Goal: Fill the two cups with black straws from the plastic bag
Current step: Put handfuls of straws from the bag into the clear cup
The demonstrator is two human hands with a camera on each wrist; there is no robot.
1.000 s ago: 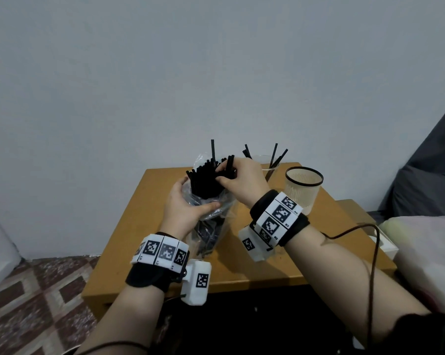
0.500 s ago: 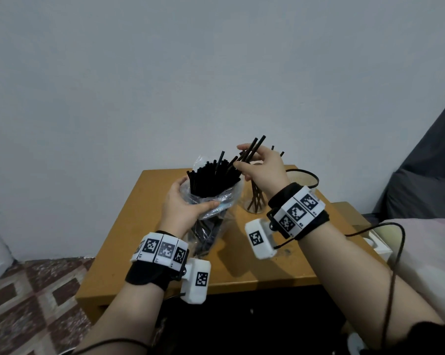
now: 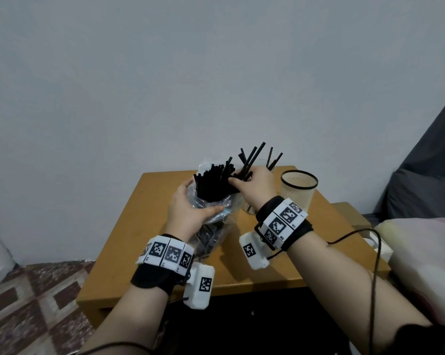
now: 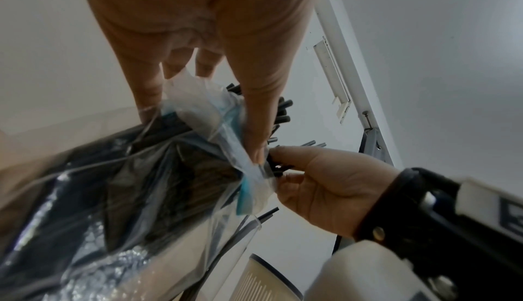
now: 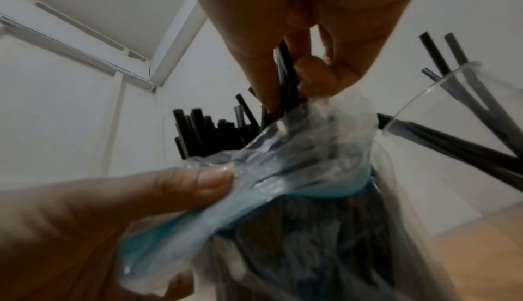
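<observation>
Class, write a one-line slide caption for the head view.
Left hand holds the plastic bag while right hand pinches black straws.

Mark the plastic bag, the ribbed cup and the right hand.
plastic bag [image 3: 211, 213]: head view, crumpled rim.
ribbed cup [image 3: 297, 194]: head view, side wall.
right hand [image 3: 257, 187]: head view, back of hand.

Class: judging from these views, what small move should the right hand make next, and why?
Probably lift the pinched straws clear of the plastic bag. The right hand already grips a few, the left hand steadies the bag, and the ribbed cup looks empty.
</observation>
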